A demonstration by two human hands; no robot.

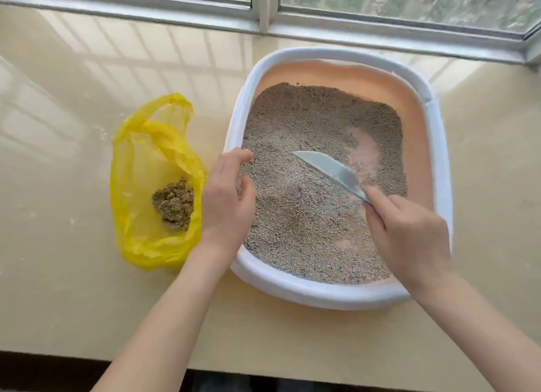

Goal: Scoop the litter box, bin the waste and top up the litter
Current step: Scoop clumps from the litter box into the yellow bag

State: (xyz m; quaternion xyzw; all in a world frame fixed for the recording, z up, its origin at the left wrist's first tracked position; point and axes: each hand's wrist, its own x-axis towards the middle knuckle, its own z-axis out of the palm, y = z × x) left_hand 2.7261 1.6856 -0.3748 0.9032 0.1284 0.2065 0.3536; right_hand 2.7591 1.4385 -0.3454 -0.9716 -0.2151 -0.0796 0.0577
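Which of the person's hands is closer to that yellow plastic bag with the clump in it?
The left. The left hand hovers over the litter box's left rim, right beside the yellow bag. The right hand holds the scoop inside the box, farther away.

I see a litter box (339, 292) with a white rim and peach-pink inner walls. Its litter (307, 216) is speckled grey-beige. In the litter, the scoop (330, 169) is pale grey-blue. Left of the box, a translucent yellow bag (140, 157) holds an olive-brown clump (174, 204). The box stands on a glossy cream sill (73, 98).
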